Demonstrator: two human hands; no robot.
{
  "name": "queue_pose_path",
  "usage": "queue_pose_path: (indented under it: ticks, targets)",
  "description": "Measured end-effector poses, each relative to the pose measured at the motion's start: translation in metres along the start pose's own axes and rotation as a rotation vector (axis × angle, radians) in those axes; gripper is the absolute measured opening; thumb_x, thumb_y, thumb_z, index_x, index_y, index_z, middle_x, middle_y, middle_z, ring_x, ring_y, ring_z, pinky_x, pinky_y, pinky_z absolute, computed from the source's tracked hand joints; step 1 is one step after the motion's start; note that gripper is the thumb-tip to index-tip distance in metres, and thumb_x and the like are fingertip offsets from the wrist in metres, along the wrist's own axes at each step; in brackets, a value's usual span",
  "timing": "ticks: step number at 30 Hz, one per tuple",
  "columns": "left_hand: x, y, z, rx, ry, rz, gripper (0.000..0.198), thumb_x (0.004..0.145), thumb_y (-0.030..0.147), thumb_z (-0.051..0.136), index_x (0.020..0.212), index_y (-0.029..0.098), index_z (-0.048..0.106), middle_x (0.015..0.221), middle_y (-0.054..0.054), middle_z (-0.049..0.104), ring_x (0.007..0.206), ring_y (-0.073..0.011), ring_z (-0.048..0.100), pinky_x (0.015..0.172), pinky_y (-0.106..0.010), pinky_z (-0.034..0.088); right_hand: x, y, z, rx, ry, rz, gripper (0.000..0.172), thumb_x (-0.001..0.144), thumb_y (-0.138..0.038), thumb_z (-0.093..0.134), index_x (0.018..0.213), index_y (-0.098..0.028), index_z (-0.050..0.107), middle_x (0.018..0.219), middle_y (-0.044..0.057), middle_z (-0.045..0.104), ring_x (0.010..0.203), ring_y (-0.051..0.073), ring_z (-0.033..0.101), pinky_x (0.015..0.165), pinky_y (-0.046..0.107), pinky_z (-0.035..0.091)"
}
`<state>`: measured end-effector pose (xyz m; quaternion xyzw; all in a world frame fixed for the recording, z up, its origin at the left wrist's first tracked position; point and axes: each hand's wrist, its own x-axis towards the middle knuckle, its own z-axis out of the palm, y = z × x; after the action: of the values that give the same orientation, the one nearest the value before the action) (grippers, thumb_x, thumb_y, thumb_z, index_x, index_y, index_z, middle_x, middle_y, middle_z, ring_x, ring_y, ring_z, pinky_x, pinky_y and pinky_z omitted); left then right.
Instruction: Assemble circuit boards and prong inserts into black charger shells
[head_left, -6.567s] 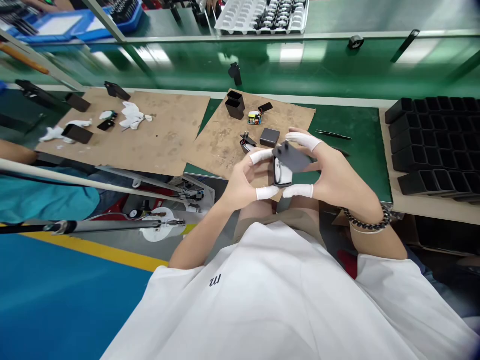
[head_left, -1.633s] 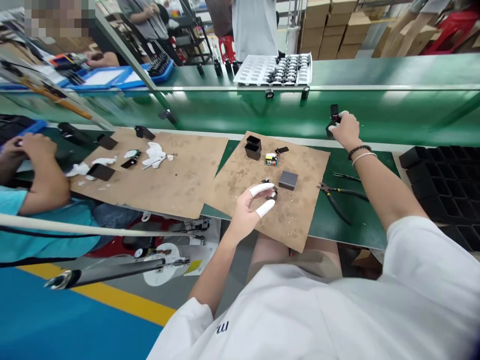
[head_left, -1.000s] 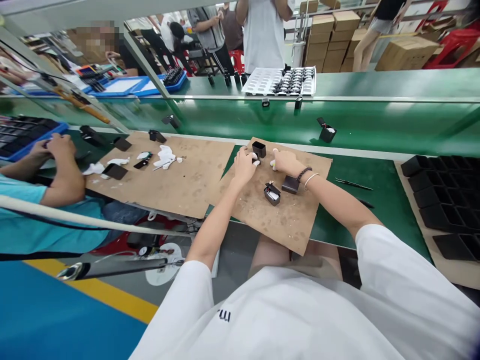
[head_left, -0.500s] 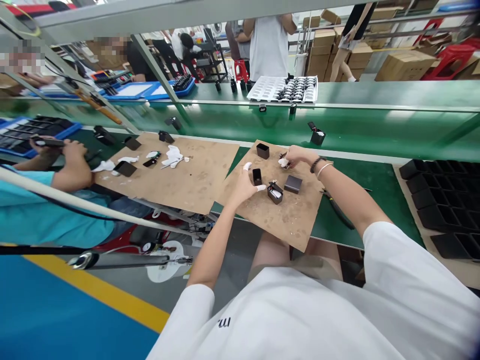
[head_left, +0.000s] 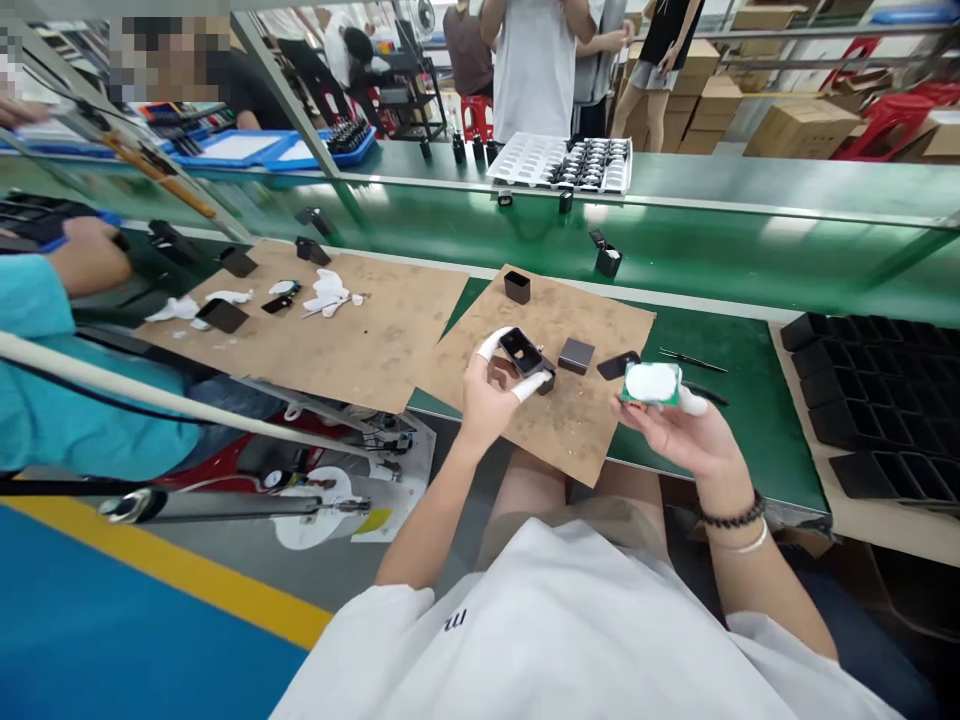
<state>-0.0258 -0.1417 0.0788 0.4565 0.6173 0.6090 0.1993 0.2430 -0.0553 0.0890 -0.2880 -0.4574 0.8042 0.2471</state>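
Note:
My left hand [head_left: 489,395], with white finger cots on thumb and finger, grips a small black case [head_left: 520,350] tilted with its open side up. My right hand [head_left: 694,438] holds a green circuit board [head_left: 652,384] with a white pad on it, away to the right of the case. Beside the board is a flat black panel [head_left: 618,366]; whether it is joined to the board I cannot tell. A closed-looking dark box [head_left: 577,355] lies between my hands, and an upright open box [head_left: 517,287] stands farther back. Another black case [head_left: 549,380] is partly hidden behind my left fingers.
A brown board [head_left: 555,430] covers the green bench before me. Tweezers [head_left: 694,360] and pliers [head_left: 709,394] lie to the right, then rows of black boxes [head_left: 885,400]. A white tray [head_left: 525,160] stands on the far ledge. A co-worker's arm [head_left: 90,260] is at left.
My right hand has moved right and nearer, now showing the green board with its white pad. My left hand has raised the black case off the brown board and tilted it.

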Motion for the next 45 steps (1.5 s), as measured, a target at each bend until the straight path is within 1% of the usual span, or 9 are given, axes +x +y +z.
queue_pose_path:
  ticks: [4, 7, 10, 13, 15, 22, 30, 35, 45]
  targets:
    - [-0.04, 0.041, 0.008, -0.013, -0.083, 0.073, 0.065, 0.074, 0.032, 0.087, 0.134, 0.026, 0.063, 0.102, -0.004, 0.066, 0.073, -0.0133, 0.06, 0.064, -0.026, 0.053, -0.028, 0.017, 0.02, 0.021, -0.013, -0.059, 0.039, 0.074, -0.05, 0.071, 0.106, -0.028, 0.071, 0.112, 0.008, 0.079, 0.105, 0.03, 0.077, 0.103, 0.057, 0.058]
    - [-0.057, 0.064, 0.01, -0.001, -0.153, 0.123, 0.064, 0.072, 0.027, 0.089, 0.131, 0.027, 0.066, 0.105, -0.004, 0.063, 0.071, -0.0108, 0.057, 0.064, -0.025, 0.053, -0.029, 0.01, 0.045, -0.035, 0.092, -0.314, 0.052, 0.061, -0.05, 0.087, 0.107, -0.031, 0.07, 0.116, 0.005, 0.078, 0.111, 0.033, 0.074, 0.1, 0.057, 0.06]
    - [-0.065, 0.081, 0.01, 0.009, -0.181, 0.171, 0.063, 0.071, 0.027, 0.09, 0.13, 0.027, 0.067, 0.101, -0.003, 0.06, 0.069, -0.0104, 0.055, 0.062, -0.025, 0.052, -0.025, -0.004, 0.066, -0.09, 0.184, -0.553, 0.062, 0.049, -0.047, 0.1, 0.101, -0.033, 0.07, 0.106, 0.003, 0.079, 0.114, 0.034, 0.073, 0.102, 0.053, 0.061]
    - [-0.068, 0.09, 0.01, 0.015, -0.197, 0.237, 0.063, 0.072, 0.027, 0.089, 0.131, 0.028, 0.067, 0.097, -0.001, 0.058, 0.068, -0.0098, 0.053, 0.062, -0.025, 0.051, -0.023, -0.012, 0.079, -0.161, 0.116, -0.68, 0.049, 0.059, -0.053, 0.096, 0.096, -0.031, 0.073, 0.107, 0.005, 0.079, 0.118, 0.034, 0.071, 0.107, 0.053, 0.057]
    - [-0.068, 0.093, 0.01, 0.04, -0.2, 0.275, 0.064, 0.072, 0.025, 0.089, 0.132, 0.029, 0.067, 0.097, -0.001, 0.058, 0.068, -0.01, 0.052, 0.063, -0.025, 0.051, -0.024, -0.013, 0.082, -0.216, 0.071, -0.691, 0.042, 0.064, -0.051, 0.094, 0.095, -0.03, 0.074, 0.112, 0.006, 0.078, 0.125, 0.035, 0.068, 0.112, 0.056, 0.054]
    - [-0.068, 0.096, 0.01, 0.065, -0.24, 0.34, 0.062, 0.076, 0.027, 0.086, 0.135, 0.028, 0.066, 0.099, -0.002, 0.06, 0.07, -0.0112, 0.052, 0.064, -0.025, 0.051, -0.031, -0.012, 0.077, -0.239, 0.053, -0.689, 0.039, 0.06, -0.043, 0.098, 0.089, -0.03, 0.076, 0.108, 0.005, 0.079, 0.127, 0.037, 0.067, 0.113, 0.056, 0.052]
    - [-0.068, 0.095, 0.01, 0.026, -0.316, 0.335, 0.064, 0.074, 0.02, 0.087, 0.134, 0.028, 0.067, 0.105, -0.003, 0.063, 0.076, -0.0114, 0.056, 0.067, -0.024, 0.05, -0.04, -0.015, 0.078, -0.248, 0.055, -0.625, 0.045, 0.058, -0.048, 0.099, 0.094, -0.032, 0.078, 0.113, 0.005, 0.079, 0.127, 0.036, 0.066, 0.112, 0.055, 0.054]
    - [-0.067, 0.091, 0.01, 0.024, -0.328, 0.357, 0.066, 0.072, 0.025, 0.09, 0.134, 0.028, 0.067, 0.103, -0.003, 0.064, 0.073, -0.0109, 0.054, 0.066, -0.025, 0.051, -0.04, -0.013, 0.076, -0.253, 0.07, -0.589, 0.047, 0.052, -0.044, 0.102, 0.088, -0.027, 0.077, 0.114, 0.007, 0.078, 0.123, 0.036, 0.069, 0.109, 0.054, 0.057]
    - [-0.067, 0.086, 0.01, 0.021, -0.328, 0.357, 0.065, 0.071, 0.027, 0.092, 0.131, 0.028, 0.068, 0.104, -0.003, 0.066, 0.072, -0.0107, 0.055, 0.067, -0.026, 0.053, -0.045, -0.007, 0.077, -0.239, 0.052, -0.582, 0.042, 0.061, -0.031, 0.099, 0.097, -0.034, 0.077, 0.116, 0.002, 0.077, 0.123, 0.033, 0.069, 0.109, 0.053, 0.057]
